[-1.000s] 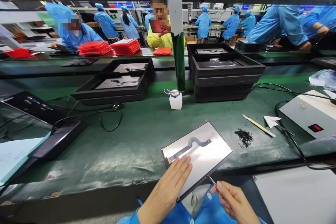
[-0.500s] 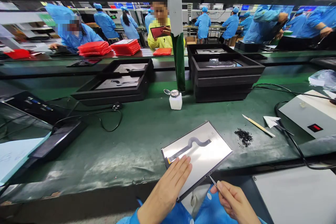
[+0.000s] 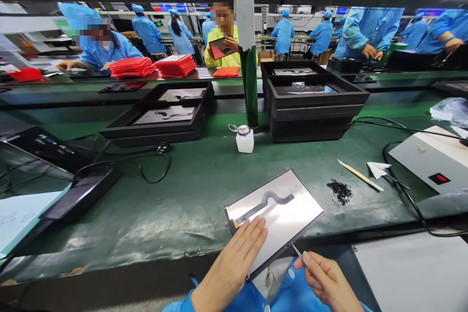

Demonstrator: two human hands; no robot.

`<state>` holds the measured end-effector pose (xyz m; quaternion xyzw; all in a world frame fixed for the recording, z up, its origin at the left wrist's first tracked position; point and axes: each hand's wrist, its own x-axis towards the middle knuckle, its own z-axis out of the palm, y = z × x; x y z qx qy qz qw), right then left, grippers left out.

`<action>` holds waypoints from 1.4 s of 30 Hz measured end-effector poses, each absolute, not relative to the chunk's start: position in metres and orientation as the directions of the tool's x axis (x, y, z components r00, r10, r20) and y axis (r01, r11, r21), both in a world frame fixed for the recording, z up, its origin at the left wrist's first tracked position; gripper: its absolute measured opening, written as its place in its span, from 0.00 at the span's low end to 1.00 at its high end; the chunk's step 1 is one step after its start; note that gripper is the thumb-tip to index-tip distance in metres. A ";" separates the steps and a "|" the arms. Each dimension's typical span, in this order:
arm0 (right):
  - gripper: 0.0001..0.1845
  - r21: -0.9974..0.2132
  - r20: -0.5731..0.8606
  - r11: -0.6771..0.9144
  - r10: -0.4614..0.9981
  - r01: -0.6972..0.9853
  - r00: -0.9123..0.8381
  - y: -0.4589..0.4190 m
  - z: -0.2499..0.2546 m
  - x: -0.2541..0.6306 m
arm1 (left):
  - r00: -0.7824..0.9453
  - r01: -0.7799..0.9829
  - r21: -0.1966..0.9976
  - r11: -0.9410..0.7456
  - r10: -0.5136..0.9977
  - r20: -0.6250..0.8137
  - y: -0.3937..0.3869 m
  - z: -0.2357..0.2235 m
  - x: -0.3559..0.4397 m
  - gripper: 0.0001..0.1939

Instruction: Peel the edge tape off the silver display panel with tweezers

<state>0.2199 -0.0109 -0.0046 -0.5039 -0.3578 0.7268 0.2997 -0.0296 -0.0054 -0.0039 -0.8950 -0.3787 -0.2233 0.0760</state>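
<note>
A display panel (image 3: pixel 288 219) with a silvery back and a curved grey flex cable (image 3: pixel 268 201) lies at the front edge of the green bench, partly overhanging it. My left hand (image 3: pixel 239 253) rests flat on the panel's lower left part, fingers stretched out and side by side. Metal tweezers (image 3: pixel 298 252) are pinched in my right hand (image 3: pixel 323 275). Their tips meet the panel's near long edge, toward its right side. A small heap of black scraps (image 3: pixel 340 192) lies to the right of the panel, with a thin yellow-handled blade tool (image 3: pixel 360 174) beyond it.
Black trays (image 3: pixel 314 112) are stacked at the back right, and more trays (image 3: pixel 164 117) stand back left. A white pump bottle (image 3: pixel 244 139) stands by the green post. At right sits a grey box (image 3: pixel 435 158) with cables. Co-workers (image 3: pixel 223 39) sit and stand across the bench.
My hands, the tweezers and the panel stay in place. Across the bench, the co-worker in yellow has tilted and lowered a dark panel, and a co-worker at right has moved their arms lower.
</note>
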 end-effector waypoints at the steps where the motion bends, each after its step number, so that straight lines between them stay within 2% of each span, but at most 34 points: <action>1: 0.36 -0.823 -0.517 -0.563 0.797 -0.075 -0.312 -0.011 -0.005 0.220 | 0.614 0.713 0.033 -0.701 0.646 0.454 -0.006 -0.004 -0.030 0.36; 10: 0.34 -0.832 -0.510 -0.546 0.822 -0.099 -0.252 -0.011 0.000 0.218 | 0.624 0.716 0.013 -0.698 0.649 0.435 -0.005 0.002 -0.030 0.35; 42: 0.33 -0.819 -0.503 -0.553 0.820 -0.151 -0.275 -0.010 -0.001 0.221 | 0.635 0.704 0.011 -0.710 0.637 0.437 -0.004 0.000 -0.032 0.32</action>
